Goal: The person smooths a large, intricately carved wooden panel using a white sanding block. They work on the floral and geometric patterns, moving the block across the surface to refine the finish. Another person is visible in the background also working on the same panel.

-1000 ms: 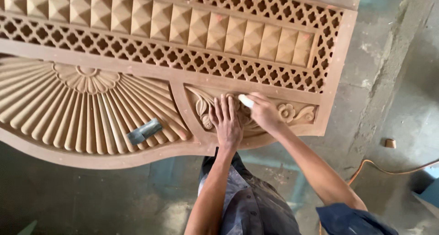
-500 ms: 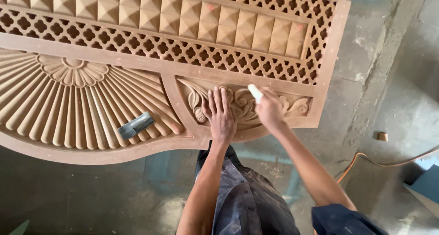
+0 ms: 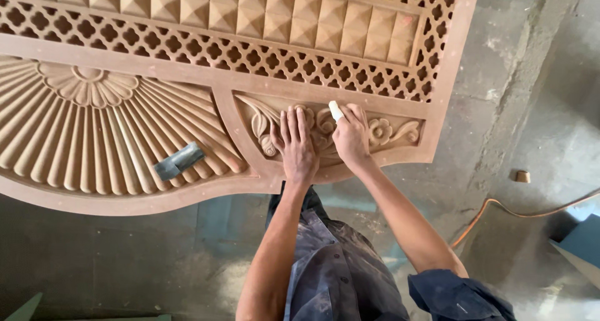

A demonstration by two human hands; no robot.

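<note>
We look down on a large carved wooden panel [image 3: 206,83] that fills the upper left of the view. Our left hand [image 3: 297,147] lies flat on its floral relief section [image 3: 325,130], fingers stretched out and close together, pointing toward twelve o'clock. Just beside it, at three o'clock, our right hand [image 3: 351,137] is curled around a small white piece [image 3: 336,110], whose pale tip sticks out above the knuckles at twelve o'clock and rests against the carved leaves. What the white piece is made of we cannot tell.

At nine o'clock from the hands, well apart, a small grey folded scrap [image 3: 179,161] lies on the fluted fan carving [image 3: 94,133]. At twelve o'clock runs a band of pierced lattice [image 3: 206,49], and beyond it a row of raised pyramid blocks [image 3: 262,15].

Our hands cover the middle of the floral relief, so only the leaf scrolls at nine o'clock and the small flower [image 3: 380,131] at three o'clock show.

On the concrete floor [image 3: 531,108], at four o'clock, an orange cable [image 3: 500,208] curves away, and a small brown block [image 3: 522,177] sits near it. Our dark, dusty clothing [image 3: 337,271] fills the bottom at six o'clock.
</note>
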